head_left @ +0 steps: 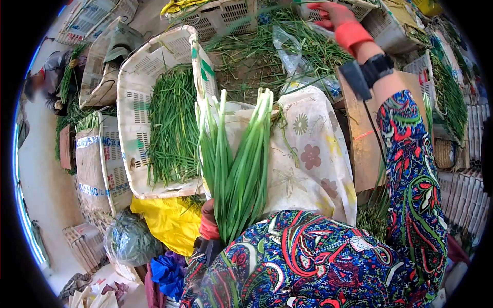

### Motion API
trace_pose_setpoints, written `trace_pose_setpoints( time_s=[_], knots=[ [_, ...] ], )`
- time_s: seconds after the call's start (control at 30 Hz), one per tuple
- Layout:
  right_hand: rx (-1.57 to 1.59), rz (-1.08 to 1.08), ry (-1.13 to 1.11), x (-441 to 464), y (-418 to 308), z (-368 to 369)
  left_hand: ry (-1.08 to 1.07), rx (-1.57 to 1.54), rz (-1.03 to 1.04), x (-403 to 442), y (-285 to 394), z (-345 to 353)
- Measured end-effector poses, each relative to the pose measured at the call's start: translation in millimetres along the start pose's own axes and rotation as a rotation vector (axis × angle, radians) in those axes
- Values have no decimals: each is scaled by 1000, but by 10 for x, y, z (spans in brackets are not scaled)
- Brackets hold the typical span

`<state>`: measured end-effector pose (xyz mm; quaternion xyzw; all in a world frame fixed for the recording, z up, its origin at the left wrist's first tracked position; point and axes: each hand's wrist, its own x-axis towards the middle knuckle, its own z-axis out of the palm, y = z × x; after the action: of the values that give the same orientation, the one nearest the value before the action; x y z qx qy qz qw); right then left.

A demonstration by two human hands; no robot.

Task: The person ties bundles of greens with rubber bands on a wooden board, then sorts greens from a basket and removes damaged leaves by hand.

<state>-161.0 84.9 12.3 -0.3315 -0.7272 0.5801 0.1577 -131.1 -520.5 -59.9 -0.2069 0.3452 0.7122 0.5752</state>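
My left hand [208,222], in a red glove, is closed around a bunch of garlic chives [239,177] at my lap. The bunch splits into a V, its pale stem ends pointing away from me and its green leaves toward me. Under it, a flower-printed cloth [313,154] covers my knees. My right hand [333,18], also red-gloved, reaches far out to the upper right with its fingers apart. Thin blurred green leaves streak beside its fingertips; whether they touch is unclear. The chives partly hide my left fingers.
At left, a white plastic crate [128,108] holds loose green chives [174,123]. Leaf scraps [241,49] and a clear plastic bag [290,51] litter the ground ahead. A wooden board [367,138] stands right of my knees. A yellow sheet [172,220] lies at lower left. Another person [54,77] is at far left.
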Motion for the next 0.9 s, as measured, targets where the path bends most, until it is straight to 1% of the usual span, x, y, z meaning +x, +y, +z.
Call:
trace_pose_setpoints(
  time_s=[0.03, 0.07, 0.1, 0.13, 0.17, 0.2, 0.23, 0.27, 0.3, 0.33, 0.37, 0.4, 0.47, 0.5, 0.6, 0.7, 0.8, 0.87, 0.9],
  knots=[
    [-34, 18, 72, 282, 418, -284, 33, 28, -1, 10, -10, 21],
    [-315, -18, 93, 64, 342, -154, 23, 21, 1, -8, 15, 177],
    [-597, -48, 126, -161, 259, -19, 64, 100, 21, -15, 31, 270],
    [-736, -109, 48, -427, 142, 167, 106, 179, 39, -23, 46, 361],
    [-868, -182, -22, -694, 26, 353, 112, 105, 1, -51, 67, 532],
    [-538, -67, -295, -975, -134, 518, 80, 118, -36, -51, 94, 545],
    [-197, -72, -558, -1123, -121, 670, 50, 133, -73, -59, 131, 551],
    [-7, -90, -699, -1364, -215, 861, 83, 189, -56, -77, 143, 650],
    [112, -87, -742, -1653, -355, 1024, -22, 78, -71, -67, 138, 590],
    [54, 22, -723, -1852, -465, 1173, -132, -31, -87, -37, 128, 484],
    [-148, -35, -649, -1969, -482, 1301, -245, -141, -105, -22, 120, 423],
    [-192, 56, -691, -2025, -520, 1376, -221, -121, -105, -36, 113, 412],
    [-187, 75, -762, -2109, -494, 1489, -170, -88, -94, -62, 101, 386],
    [-186, 81, -804, -2121, -508, 1539, -194, -97, -116, -66, 104, 369],
    [-124, 387, -851, -2140, -687, 1606, -204, -145, -126, -133, 77, 333],
    [-61, 353, -846, -2163, -660, 1619, -175, -137, -95, -137, 75, 277],
    [-283, 190, -771, -2178, -706, 1570, -163, -101, -86, -159, 70, 250],
    [-672, -416, -484, -2039, -403, 1601, -135, -94, -27, -142, 37, 269],
    [-853, -713, -315, -1987, -352, 1593, -123, -59, -32, -172, 45, 276]
  ],
)
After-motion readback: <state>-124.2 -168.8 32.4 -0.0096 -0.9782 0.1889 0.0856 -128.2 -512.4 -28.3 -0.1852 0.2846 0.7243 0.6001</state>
